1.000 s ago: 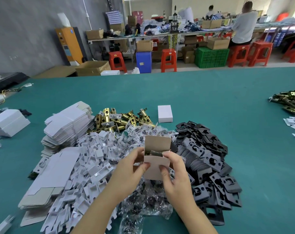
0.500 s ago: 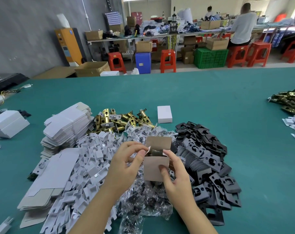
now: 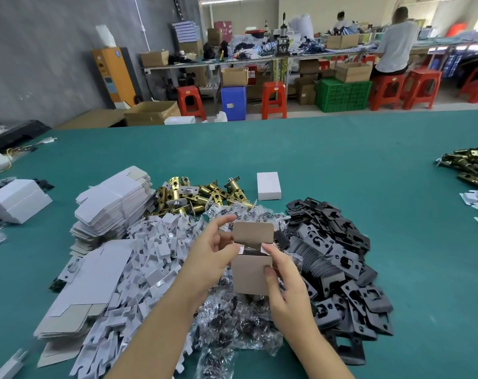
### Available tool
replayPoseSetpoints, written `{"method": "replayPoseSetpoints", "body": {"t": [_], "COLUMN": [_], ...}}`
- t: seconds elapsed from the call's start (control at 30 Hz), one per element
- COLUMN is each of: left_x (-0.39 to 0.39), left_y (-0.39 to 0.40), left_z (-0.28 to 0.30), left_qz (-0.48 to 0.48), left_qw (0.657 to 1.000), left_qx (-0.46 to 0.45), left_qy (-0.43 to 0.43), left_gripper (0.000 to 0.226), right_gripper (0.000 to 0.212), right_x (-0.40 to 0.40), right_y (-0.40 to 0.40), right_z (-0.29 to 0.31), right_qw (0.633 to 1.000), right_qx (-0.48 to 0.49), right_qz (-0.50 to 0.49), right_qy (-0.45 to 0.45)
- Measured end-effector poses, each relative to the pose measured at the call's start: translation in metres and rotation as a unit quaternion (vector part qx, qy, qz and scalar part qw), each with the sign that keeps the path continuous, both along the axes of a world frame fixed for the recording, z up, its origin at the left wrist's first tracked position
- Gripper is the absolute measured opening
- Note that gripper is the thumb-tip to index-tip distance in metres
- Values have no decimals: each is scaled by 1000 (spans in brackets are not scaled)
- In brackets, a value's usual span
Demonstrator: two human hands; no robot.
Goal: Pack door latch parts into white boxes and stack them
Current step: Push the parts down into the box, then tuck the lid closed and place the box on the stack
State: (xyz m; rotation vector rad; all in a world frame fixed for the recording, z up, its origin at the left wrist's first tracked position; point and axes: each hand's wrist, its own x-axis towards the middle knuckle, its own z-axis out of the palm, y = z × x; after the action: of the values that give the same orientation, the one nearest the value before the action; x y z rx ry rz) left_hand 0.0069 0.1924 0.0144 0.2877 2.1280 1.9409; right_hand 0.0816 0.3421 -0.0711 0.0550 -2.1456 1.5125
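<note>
I hold a small open box (image 3: 251, 274) above the parts piles, its brown inner side facing me and its lid flap (image 3: 253, 233) standing up. My left hand (image 3: 214, 253) pinches the left side flap at the box's top. My right hand (image 3: 283, 280) grips the right side, thumb on the front, a fingertip on the right flap. Dark parts show inside the opening. A closed white box (image 3: 269, 186) lies on the green table (image 3: 328, 165) beyond. Brass latch bolts (image 3: 196, 195) are heaped behind, black strike plates (image 3: 339, 258) to the right.
Flat unfolded white boxes (image 3: 114, 203) are stacked at left, white plastic inserts (image 3: 150, 258) and bagged screws (image 3: 232, 324) lie under my hands. More white boxes (image 3: 16, 201) sit far left, more latches (image 3: 473, 165) far right. People work at benches behind.
My left hand moved up from the box's front to its left side flap. Both side flaps are now folded inward over the opening, and the lid flap stands more upright.
</note>
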Motion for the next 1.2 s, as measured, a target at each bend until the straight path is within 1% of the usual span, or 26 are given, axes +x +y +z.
{"method": "replayPoseSetpoints", "body": {"t": [0.03, 0.1, 0.17, 0.27, 0.37, 0.43, 0.5, 0.53, 0.6, 0.67, 0.7, 0.77, 0.83, 0.9, 0.97, 1.03, 1.1, 1.2], "left_x": [1, 2, 3, 3, 2, 1, -1, -2, 0, 2, 2, 1, -1, -1, -3, -4, -4, -5], "left_y": [0, -1, -2, -6, -11, -14, -17, -19, -21, -21, -20, -16, -14, -13, -15, -16, -14, -10], "left_z": [1, 3, 3, 2, 0, -1, -3, -4, -6, -9, -10, -12, -15, -15, -12, -10, -7, -5], "left_qz": [-21, -49, -60, -65, -47, -41, -56, -69, -91, -81, -65, -37, -35, -47, -67, -98, -127, -150], "left_qw": [1000, 998, 995, 993, 992, 991, 987, 984, 985, 988, 989, 987, 977, 964, 950, 934, 917, 900], "left_qx": [-5, -21, -26, -39, -47, -50, -77, -90, -89, -69, -66, -86, -120, -159, -189, -223, -256, -291], "left_qy": [14, 44, 69, 95, 107, 114, 132, 134, 116, 109, 112, 134, 175, 209, 238, 263, 279, 286], "left_gripper": [52, 52, 45, 36, 32, 32, 30, 24, 14, 24, 27, 18, 6, 12, 24, 36, 41, 49], "right_gripper": [54, 52, 48, 48, 47, 43, 43, 46, 52, 56, 63, 75, 77, 72, 70, 71, 75, 77], "right_x": [0, -1, -1, -1, 1, 2, 2, 3, 3, 3, 2, 1, 0, -1, -1, -2, -1, -1], "right_y": [0, 0, 0, -1, -3, -4, -4, -4, -3, -2, -2, -1, 0, 0, 0, 0, 0, 0], "right_z": [0, -1, -2, -3, -2, 0, 1, 0, -1, -2, -3, -3, -4, -5, -5, -5, -4, -3], "right_qw": [1000, 1000, 1000, 999, 999, 999, 996, 996, 997, 999, 999, 999, 999, 999, 999, 998, 998, 998], "right_qx": [0, 6, 7, -9, -14, -47, -83, -87, -71, -31, -6, 18, 14, 13, 14, 10, 16, 19], "right_qz": [2, -3, -21, -43, -35, -25, -25, -29, -26, -15, -16, -18, -14, -18, -22, -17, -14, -17], "right_qy": [1, 10, 15, 29, 31, 10, -2, 1, 11, 22, 30, 44, 44, 45, 48, 51, 59, 62]}}
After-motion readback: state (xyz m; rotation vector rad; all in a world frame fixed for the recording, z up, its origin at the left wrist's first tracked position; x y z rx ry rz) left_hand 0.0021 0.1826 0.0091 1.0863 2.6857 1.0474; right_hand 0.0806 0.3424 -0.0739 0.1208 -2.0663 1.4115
